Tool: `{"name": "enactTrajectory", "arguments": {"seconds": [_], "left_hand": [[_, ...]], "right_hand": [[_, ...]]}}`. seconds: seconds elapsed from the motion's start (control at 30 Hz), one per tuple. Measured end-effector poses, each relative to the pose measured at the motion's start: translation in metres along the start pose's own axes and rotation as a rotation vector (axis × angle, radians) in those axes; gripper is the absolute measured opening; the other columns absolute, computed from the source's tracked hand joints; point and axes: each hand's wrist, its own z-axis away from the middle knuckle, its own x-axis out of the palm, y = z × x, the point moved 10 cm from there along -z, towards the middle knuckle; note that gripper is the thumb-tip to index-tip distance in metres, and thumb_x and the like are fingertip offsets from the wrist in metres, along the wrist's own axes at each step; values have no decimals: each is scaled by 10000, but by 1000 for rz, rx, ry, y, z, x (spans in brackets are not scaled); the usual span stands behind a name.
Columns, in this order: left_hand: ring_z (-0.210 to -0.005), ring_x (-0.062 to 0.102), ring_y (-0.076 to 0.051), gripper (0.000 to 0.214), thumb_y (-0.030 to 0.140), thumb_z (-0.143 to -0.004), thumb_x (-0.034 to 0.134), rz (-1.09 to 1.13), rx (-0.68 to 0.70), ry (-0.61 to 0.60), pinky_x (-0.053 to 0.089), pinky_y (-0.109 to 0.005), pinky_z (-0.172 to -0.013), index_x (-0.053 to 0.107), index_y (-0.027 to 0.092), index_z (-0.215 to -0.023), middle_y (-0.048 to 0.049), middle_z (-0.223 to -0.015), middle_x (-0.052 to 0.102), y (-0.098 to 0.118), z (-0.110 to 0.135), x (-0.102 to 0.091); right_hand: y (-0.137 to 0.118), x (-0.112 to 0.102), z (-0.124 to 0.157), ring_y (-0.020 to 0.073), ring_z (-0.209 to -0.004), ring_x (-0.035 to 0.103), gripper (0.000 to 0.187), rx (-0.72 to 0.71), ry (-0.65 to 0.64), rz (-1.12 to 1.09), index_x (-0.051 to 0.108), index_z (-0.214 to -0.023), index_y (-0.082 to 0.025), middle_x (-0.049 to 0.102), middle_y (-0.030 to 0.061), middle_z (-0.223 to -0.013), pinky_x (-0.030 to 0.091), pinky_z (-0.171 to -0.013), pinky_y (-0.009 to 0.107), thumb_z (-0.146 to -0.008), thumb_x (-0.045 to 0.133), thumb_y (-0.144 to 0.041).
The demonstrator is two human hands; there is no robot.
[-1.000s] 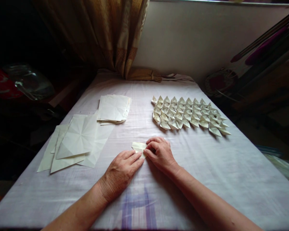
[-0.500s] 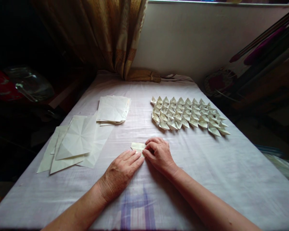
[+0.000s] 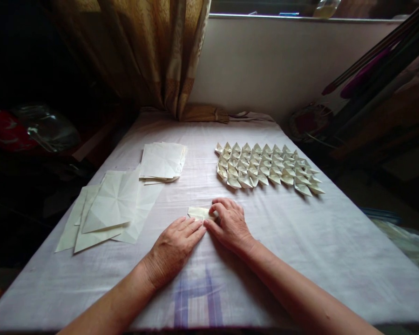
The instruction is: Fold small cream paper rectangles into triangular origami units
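Note:
A small folded piece of paper [image 3: 197, 213] lies on the cloth in front of me. My left hand [image 3: 177, 246] rests flat, its outstretched fingertips pressing the paper's near edge. From the other side my right hand [image 3: 229, 224] pinches the right end of the paper with bent fingers, thumb close to the left fingertips. The paper's right part is hidden under that hand. Beyond it, to the right, stand rows of folded paper boats [image 3: 265, 165], packed close together.
Creased paper sheets [image 3: 113, 202] overlap on the left side of the cloth-covered table [image 3: 293, 260]. Behind them sits a stack of square paper sheets [image 3: 162, 160]. A gold curtain [image 3: 167, 56] hangs at the far edge, beside a pale wall [image 3: 258, 65].
The camera view has tilted up slightly, showing more of the ledge above the wall. My right thumb has moved slightly left along the paper's near edge; the left hand stays flat.

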Motion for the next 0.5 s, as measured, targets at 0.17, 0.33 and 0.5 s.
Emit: {"name": "enactTrajectory", "arguments": {"seconds": [0.17, 0.33, 0.5], "left_hand": [[-1134, 616, -224, 335, 116, -944, 433, -2, -2, 6, 470, -425, -1003, 600, 171, -1229, -77, -1246, 661, -1, -2, -3], [-1117, 619, -222, 329, 112, -947, 426, -4, 8, 29, 485, -407, -974, 613, 175, -1210, -75, -1222, 672, 0, -3, -5], [-1050, 635, -225, 295, 124, -921, 488, 24, -17, 63, 521, -395, -932, 638, 176, -1170, -84, -1173, 679, -1, -4, -8]], "right_hand": [[18, -8, 3, 272, -1142, 516, 120, 107, 40, 51, 601, -906, -216, 612, 98, -1212, 339, -944, 422, -821, 644, -288], [24, -10, 2, 255, -1112, 546, 36, 98, 70, 45, 616, -880, -215, 636, 80, -1171, 360, -927, 408, -845, 611, -226], [7, -21, 10, 243, -1115, 537, 158, -95, 165, 29, 656, -967, -212, 646, 93, -1165, 372, -923, 392, -906, 512, -188]]}}
